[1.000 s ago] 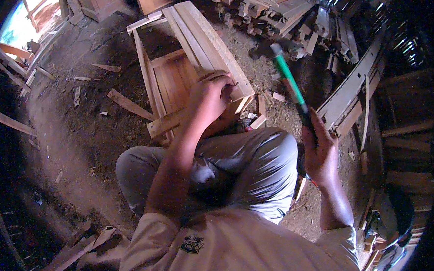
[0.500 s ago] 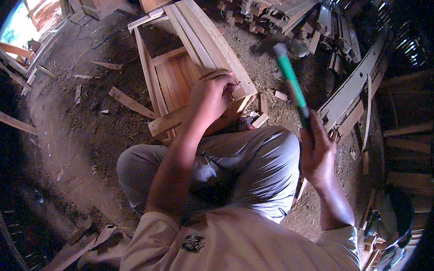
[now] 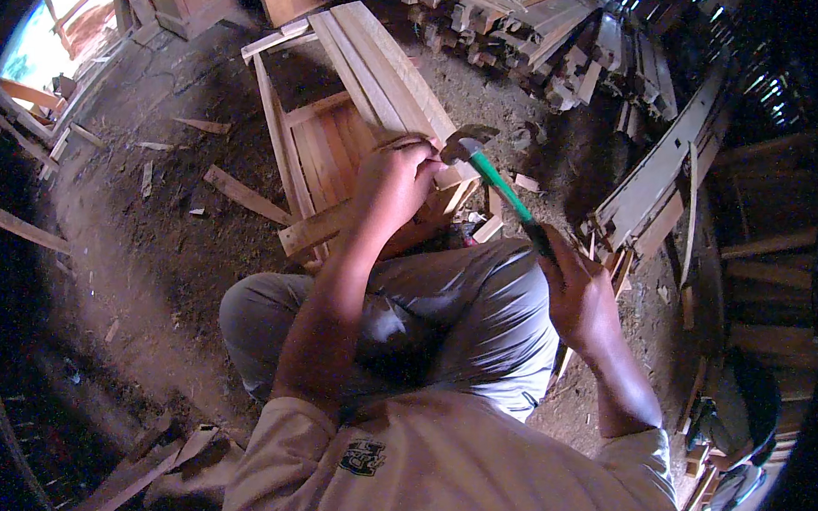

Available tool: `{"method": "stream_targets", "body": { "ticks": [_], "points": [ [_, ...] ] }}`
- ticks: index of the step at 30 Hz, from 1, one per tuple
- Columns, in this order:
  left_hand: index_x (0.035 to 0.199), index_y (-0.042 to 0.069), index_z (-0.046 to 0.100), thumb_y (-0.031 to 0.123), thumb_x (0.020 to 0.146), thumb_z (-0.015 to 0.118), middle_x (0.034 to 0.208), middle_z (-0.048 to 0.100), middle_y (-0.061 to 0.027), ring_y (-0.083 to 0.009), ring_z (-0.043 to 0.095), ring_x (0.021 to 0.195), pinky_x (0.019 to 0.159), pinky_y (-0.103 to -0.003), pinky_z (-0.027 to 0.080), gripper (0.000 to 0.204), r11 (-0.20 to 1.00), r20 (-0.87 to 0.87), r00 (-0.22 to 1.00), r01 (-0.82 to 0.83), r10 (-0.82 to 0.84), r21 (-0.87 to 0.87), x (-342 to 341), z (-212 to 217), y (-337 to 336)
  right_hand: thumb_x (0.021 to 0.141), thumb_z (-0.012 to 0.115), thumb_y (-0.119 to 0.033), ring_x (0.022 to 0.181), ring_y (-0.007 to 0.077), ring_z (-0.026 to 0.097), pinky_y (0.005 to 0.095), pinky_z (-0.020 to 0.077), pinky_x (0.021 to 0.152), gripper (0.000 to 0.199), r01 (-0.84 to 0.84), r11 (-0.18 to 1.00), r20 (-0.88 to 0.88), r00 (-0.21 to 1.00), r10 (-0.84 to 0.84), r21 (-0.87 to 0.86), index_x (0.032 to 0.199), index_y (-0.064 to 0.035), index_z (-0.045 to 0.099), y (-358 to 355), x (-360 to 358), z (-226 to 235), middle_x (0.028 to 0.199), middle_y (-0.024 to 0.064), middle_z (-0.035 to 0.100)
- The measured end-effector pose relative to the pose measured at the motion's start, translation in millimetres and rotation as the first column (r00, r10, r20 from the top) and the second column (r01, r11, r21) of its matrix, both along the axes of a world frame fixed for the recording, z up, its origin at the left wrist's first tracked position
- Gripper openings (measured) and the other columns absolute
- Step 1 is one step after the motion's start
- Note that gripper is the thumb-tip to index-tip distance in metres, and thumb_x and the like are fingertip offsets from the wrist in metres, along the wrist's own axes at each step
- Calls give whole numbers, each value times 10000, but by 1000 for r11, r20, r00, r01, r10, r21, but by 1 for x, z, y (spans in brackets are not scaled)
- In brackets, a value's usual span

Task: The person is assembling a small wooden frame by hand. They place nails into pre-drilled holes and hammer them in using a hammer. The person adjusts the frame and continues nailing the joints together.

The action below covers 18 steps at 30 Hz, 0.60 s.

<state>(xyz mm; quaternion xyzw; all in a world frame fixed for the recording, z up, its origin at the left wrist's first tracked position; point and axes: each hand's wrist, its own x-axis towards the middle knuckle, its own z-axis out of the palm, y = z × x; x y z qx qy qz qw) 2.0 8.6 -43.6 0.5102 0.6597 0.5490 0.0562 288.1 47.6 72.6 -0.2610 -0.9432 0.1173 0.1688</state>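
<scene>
A slatted wooden frame (image 3: 342,122) lies on the dirt floor in front of my knees. My left hand (image 3: 396,176) rests on its near corner, fingers pinched together as if on something small that I cannot make out. My right hand (image 3: 578,297) grips the lower end of a green-handled hammer (image 3: 496,181). The hammer's metal head (image 3: 466,143) sits right beside my left fingertips, at the frame's top slat.
Loose wooden strips (image 3: 241,194) lie on the dirt left of the frame. A pile of cut wood pieces (image 3: 532,31) fills the back. Long planks (image 3: 653,185) lean at the right. My grey-trousered legs (image 3: 462,305) are folded beneath the arms.
The hammer has swung down from a raised position at the upper right onto the frame's corner next to my left fingers. My left hand has stayed on the frame.
</scene>
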Motion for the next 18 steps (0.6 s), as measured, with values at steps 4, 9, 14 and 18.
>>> {"method": "stream_targets", "body": {
  "ticks": [4, 9, 14, 18],
  "points": [
    [1022, -2, 715, -15, 874, 713, 1059, 744, -138, -269, 703, 1042, 927, -374, 538, 148, 997, -40, 997, 68, -67, 36, -7, 0, -4, 978, 598, -39, 865, 464, 696, 476, 567, 757, 363, 114, 990, -86, 989, -121, -89, 1334, 30, 583, -14, 0, 11, 1020, 284, 700],
    [1170, 23, 647, 100, 908, 730, 1212, 691, -122, -221, 626, 1162, 1032, -363, 468, 285, 999, 285, 957, 47, -48, 12, -28, 15, -6, 981, 595, -40, 960, 463, 698, 467, 568, 819, 365, 45, 998, -151, 987, -50, -36, 1338, 37, 577, -13, 2, -1, 1095, 300, 691],
    [1283, -22, 584, 309, 840, 810, 1268, 650, -195, -292, 613, 1205, 1066, -416, 445, 598, 918, 122, 934, -297, 337, -264, -51, 6, 19, 978, 600, -39, 1041, 444, 686, 478, 567, 855, 408, 129, 987, -19, 991, -131, -95, 1384, -16, 567, -14, -5, 3, 1202, 281, 671],
    [1265, -63, 610, 368, 779, 831, 1182, 689, -225, -320, 659, 1127, 1003, -431, 491, 686, 972, 478, 874, 26, 91, -233, -56, -25, 24, 982, 589, -8, 1117, 396, 686, 448, 568, 904, 451, 63, 998, -230, 971, -66, -22, 1429, -11, 530, -15, -12, 12, 1260, 255, 668]
  ]
}}
